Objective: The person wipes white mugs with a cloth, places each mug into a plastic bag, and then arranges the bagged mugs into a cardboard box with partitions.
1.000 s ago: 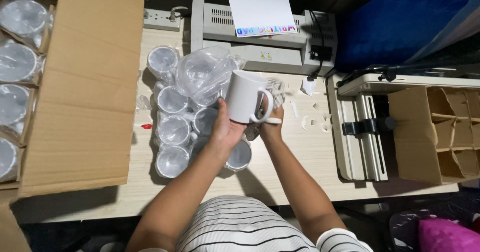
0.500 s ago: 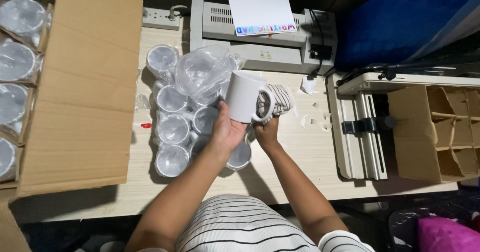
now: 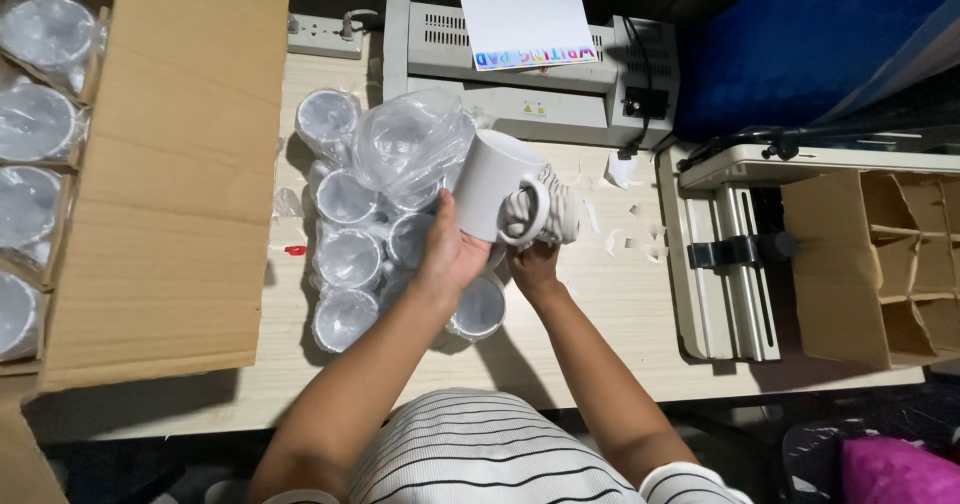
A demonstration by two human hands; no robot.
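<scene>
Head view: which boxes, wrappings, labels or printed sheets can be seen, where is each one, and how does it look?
Large cardboard box: left, brown, flap open, wrapped mugs inside.
Divided cardboard box: right, brown, empty cells.
Printed sheet: top centre on grey machine, white, multicoloured strip along its near edge.
Warning label: machine front, small, yellow.
Clear plastic bag: crumpled, over the mugs on the table, left of the white mug in the left hand.

A single head-worn camera looks steeply down from above the person's striped shirt (image 3: 480,454), close over the wooden table (image 3: 560,354), the open cardboard box (image 3: 170,174) at left and grey machine (image 3: 540,84) beyond.
</scene>
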